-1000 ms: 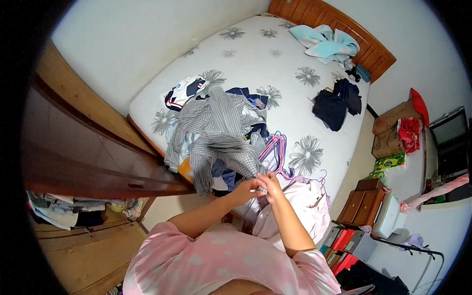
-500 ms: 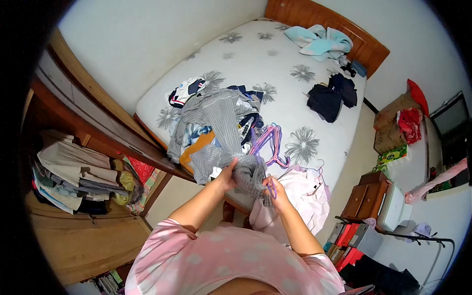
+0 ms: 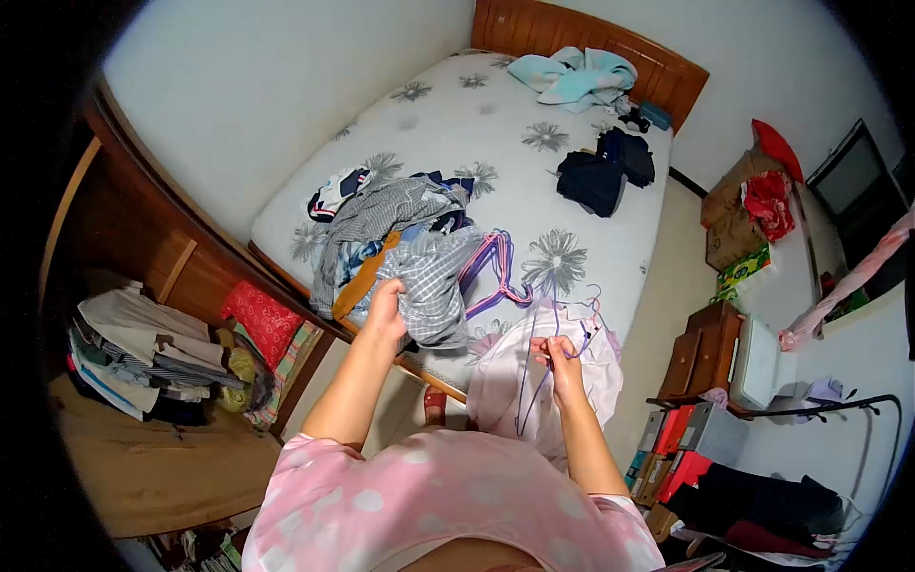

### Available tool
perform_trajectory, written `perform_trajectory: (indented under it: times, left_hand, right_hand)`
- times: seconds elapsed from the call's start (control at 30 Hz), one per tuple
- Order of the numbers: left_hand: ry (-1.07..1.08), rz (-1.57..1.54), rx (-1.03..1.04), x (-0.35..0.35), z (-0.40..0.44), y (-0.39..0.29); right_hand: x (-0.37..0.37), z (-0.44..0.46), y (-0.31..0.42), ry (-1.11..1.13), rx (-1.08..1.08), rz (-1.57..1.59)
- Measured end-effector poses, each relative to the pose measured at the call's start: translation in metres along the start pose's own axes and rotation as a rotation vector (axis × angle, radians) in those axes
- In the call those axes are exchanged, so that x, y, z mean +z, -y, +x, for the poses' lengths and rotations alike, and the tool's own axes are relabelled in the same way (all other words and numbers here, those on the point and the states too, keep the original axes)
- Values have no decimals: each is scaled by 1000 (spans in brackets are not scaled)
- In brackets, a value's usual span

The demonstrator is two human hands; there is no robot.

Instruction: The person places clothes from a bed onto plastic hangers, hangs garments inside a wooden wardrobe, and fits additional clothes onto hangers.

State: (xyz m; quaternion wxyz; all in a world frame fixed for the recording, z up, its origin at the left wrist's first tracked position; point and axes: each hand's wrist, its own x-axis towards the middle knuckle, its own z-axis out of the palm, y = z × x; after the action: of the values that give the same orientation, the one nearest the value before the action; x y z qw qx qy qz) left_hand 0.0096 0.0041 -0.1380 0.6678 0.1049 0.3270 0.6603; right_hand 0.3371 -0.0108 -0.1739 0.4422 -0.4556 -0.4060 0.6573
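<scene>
My left hand [image 3: 385, 310] is closed on a grey checked garment [image 3: 437, 291], which hangs bunched over the near edge of the bed. A thin purple clothes hanger [image 3: 520, 419] is in my right hand [image 3: 559, 360], held apart from the garment. Below that hand a pale pink garment [image 3: 500, 364] lies at the bed's corner, with more hangers at its far side. Several pink and purple hangers [image 3: 493, 267] lie together on the mattress between my hands. Behind the checked garment is a heap of clothes [image 3: 381, 214], striped, mustard and blue.
The bed [image 3: 457, 114] has a flowered mattress with dark folded clothes [image 3: 596, 181] and a light blue blanket [image 3: 572, 78]. On my left an open wardrobe [image 3: 124, 229] holds piled clothes [image 3: 152, 334]. Boxes [image 3: 681, 472] and a small wooden cabinet [image 3: 701, 353] stand on the right.
My hands have moved apart, the left one going left with the checked garment. The hanger, earlier close against the cloth, is now separate in my right hand. The view has shifted slightly.
</scene>
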Motion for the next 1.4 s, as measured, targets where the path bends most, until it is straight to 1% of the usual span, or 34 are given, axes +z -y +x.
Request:
perform_trajectory:
  times: [0.03,0.13,0.17,0.3,0.4,0.5,0.53,0.57,0.6,0.63,0.67,0.77,0.8,0.83,0.87,0.9,0.93,0.97,1.03,1.07,1.1,1.13,1.2,1.23,1.3,1.33,1.37,1.4]
  left_hand:
    - [-16,-23,4,9,-14,-4]
    - [51,-1,16,18,-42,-13]
    - [36,19,16,20,-48,-15]
    - [72,31,-5,18,-73,-24]
    - [-14,-13,-52,54,-104,-31]
    - [54,-58,-90,60,-113,-35]
    - [78,-67,-104,62,-115,-37]
    - [156,-79,-150,65,-118,-41]
    - [140,-88,-117,67,-116,-43]
    - [124,-96,-84,68,-114,-44]
    - [107,-105,-53,66,-111,-45]
    - [142,-176,-18,59,-100,-52]
    - [153,-187,-5,58,-100,-53]
    - [119,-182,-12,54,-100,-54]
    - [108,-129,-8,48,-100,-56]
    - [101,-82,-4,44,-105,-62]
    - [91,-29,1,44,-111,-65]
    - [5,93,161,42,-124,-63]
    - [44,453,156,51,-161,-74]
    - [62,634,152,49,-175,-74]
    - [266,643,161,29,-172,-64]
    - [393,862,204,23,-178,-56]
    - [387,1306,471,18,-187,-39]
    - [312,1403,621,19,-190,-34]
    - [321,955,379,-13,-170,-31]
    - [322,730,259,-16,-167,-33]
    - [142,579,141,-19,-169,-33]
    - [128,499,117,-22,-169,-37]
  right_hand:
    - [0,-1,2,18,-20,-10]
    - [12,-2,8,77,-100,-58]
    - [15,0,8,153,-168,-39]
    - [39,12,7,294,-382,-118]
    - [65,13,10,393,-340,-74]
    - [90,12,8,478,-466,-167]
    - [100,2,21,505,-348,-163]
    - [107,-10,35,531,-230,-161]
    - [115,-18,44,554,-114,-158]
    - [116,-9,24,573,-159,-130]
    - [120,-11,18,603,-153,-69]
    - [142,-28,22,668,-134,99]
    - [151,-36,23,614,-133,55]
    - [161,-44,24,560,-132,9]
    - [172,-50,25,505,-131,-39]
    - [185,-52,26,406,-120,8]
    - [190,-50,24,356,-121,31]
    - [191,-46,20,304,-125,57]
    - [199,-48,29,195,-173,163]
    - [199,-41,23,140,-250,107]
    - [203,-42,28,127,-248,100]
    - [207,-45,32,116,-246,92]
    - [217,-50,24,196,-337,37]
    - [222,-53,23,238,-383,9]
    - [221,-66,39,302,-179,67]
    - [223,-75,50,332,-76,95]
    - [228,-85,60,295,-126,169]
    - [224,-86,66,297,-139,176]
